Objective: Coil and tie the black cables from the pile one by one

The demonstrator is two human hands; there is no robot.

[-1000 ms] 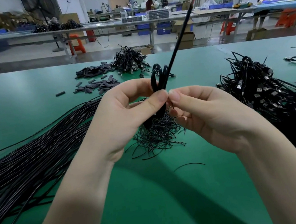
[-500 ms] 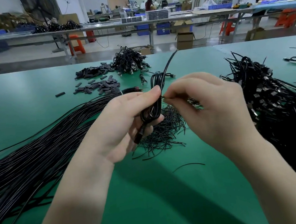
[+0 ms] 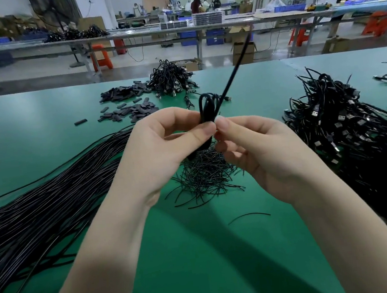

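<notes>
Head view: your left hand (image 3: 164,149) pinches the coil (image 3: 208,107) between thumb and fingers; your right hand (image 3: 260,153) pinches beside it, thumbs nearly touching. Loose cables (image 3: 39,210) lie left, ties (image 3: 205,176) beneath your hands.

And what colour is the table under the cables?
Green; the table shows best in the head view.

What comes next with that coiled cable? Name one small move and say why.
Probably wrap the loose tail around the coil. The left hand pinches the coil at its middle, the right hand pinches beside it, and the tail sticks up, unwrapped.
</notes>
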